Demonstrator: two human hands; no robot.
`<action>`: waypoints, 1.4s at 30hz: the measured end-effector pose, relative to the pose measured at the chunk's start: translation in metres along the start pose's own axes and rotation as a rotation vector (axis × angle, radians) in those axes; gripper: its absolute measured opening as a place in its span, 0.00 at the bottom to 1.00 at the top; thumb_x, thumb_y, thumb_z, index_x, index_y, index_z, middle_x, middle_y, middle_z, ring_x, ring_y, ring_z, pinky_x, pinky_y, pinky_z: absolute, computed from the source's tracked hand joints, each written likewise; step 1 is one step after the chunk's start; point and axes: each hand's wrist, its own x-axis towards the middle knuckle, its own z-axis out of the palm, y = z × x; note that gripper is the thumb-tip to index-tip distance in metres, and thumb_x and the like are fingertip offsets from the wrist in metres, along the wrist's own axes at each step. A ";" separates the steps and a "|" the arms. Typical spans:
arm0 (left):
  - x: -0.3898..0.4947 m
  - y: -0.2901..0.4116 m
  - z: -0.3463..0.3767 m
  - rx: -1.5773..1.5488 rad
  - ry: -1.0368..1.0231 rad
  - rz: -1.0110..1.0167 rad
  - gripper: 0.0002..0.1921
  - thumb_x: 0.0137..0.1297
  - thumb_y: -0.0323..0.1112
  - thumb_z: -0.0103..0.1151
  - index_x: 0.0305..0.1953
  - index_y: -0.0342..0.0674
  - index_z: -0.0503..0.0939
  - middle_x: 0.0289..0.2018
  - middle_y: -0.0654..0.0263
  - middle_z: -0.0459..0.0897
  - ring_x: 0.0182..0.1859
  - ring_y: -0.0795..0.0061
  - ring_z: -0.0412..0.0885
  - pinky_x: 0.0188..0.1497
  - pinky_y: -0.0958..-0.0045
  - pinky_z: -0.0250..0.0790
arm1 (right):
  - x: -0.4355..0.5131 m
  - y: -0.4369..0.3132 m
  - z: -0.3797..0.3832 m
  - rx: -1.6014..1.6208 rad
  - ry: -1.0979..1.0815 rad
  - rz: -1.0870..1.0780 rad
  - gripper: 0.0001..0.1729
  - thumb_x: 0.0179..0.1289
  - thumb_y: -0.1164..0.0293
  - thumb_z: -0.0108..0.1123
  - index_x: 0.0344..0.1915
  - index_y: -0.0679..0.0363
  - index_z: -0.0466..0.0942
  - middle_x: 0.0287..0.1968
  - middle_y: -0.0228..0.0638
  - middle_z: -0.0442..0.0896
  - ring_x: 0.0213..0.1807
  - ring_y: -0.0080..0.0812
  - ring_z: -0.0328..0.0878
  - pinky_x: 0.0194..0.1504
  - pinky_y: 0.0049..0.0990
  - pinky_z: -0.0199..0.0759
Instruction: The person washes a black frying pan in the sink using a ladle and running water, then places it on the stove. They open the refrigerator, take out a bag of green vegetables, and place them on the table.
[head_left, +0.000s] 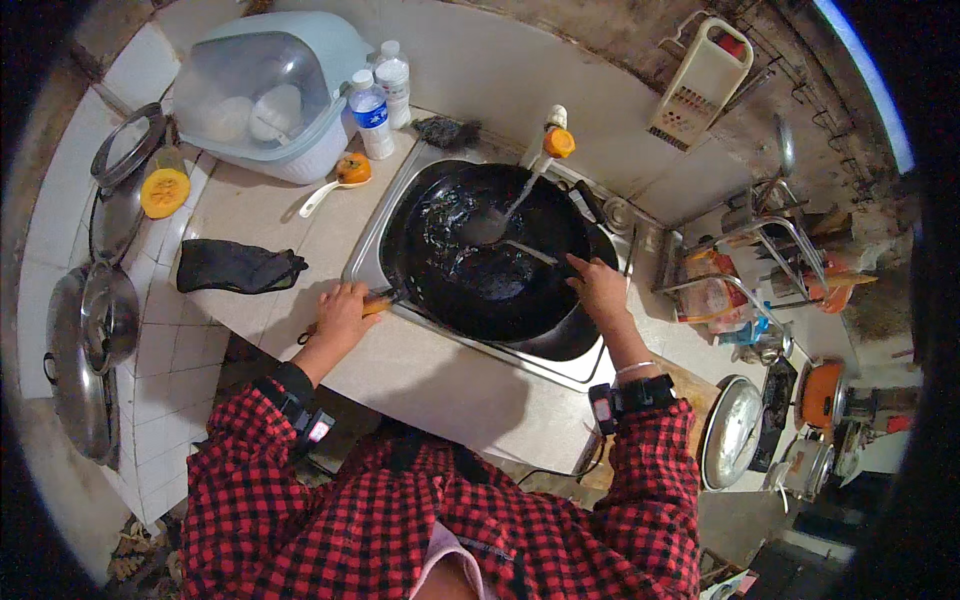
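Observation:
A dark wok (487, 300) sits over the steel sink (364, 259), and water runs into it from the tap (534, 157). My left hand (343, 315) is closed around the wok's wooden handle (376, 304) at the left. On the wok's right rim lies my right hand (596, 289), fingers over the edge; whether it grips the rim or only rests there is unclear. A thin light-coloured strip (531, 253), possibly a utensil or a water streak, shows inside the wok near those fingers.
Left of the sink are a black cloth (238, 267), a white spoon (319, 201) under a persimmon-like orange fruit (352, 169), two plastic bottles (370, 116) and a lidded dish basket (300, 161). To the right stand a metal rack (731, 279) and a round lid (731, 433).

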 end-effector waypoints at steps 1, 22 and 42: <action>0.001 -0.002 0.003 0.016 -0.011 0.007 0.20 0.48 0.45 0.63 0.39 0.41 0.74 0.40 0.58 0.75 0.47 0.58 0.72 0.48 0.56 0.60 | -0.007 0.010 -0.006 -0.030 0.036 0.010 0.25 0.51 0.58 0.60 0.52 0.38 0.72 0.39 0.37 0.78 0.38 0.39 0.78 0.36 0.36 0.72; 0.005 -0.015 0.013 -0.187 0.009 0.044 0.18 0.49 0.47 0.62 0.33 0.38 0.75 0.32 0.52 0.79 0.37 0.53 0.77 0.41 0.57 0.67 | -0.008 0.021 -0.013 -0.239 0.443 0.082 0.14 0.50 0.70 0.55 0.41 0.53 0.71 0.38 0.34 0.72 0.43 0.37 0.70 0.39 0.35 0.64; 0.007 -0.023 -0.003 -0.249 -0.216 0.011 0.20 0.50 0.47 0.61 0.39 0.41 0.73 0.34 0.55 0.80 0.39 0.52 0.77 0.39 0.56 0.69 | -0.008 0.015 -0.042 -0.406 0.524 0.233 0.14 0.51 0.75 0.52 0.40 0.52 0.72 0.39 0.34 0.71 0.44 0.36 0.68 0.41 0.37 0.59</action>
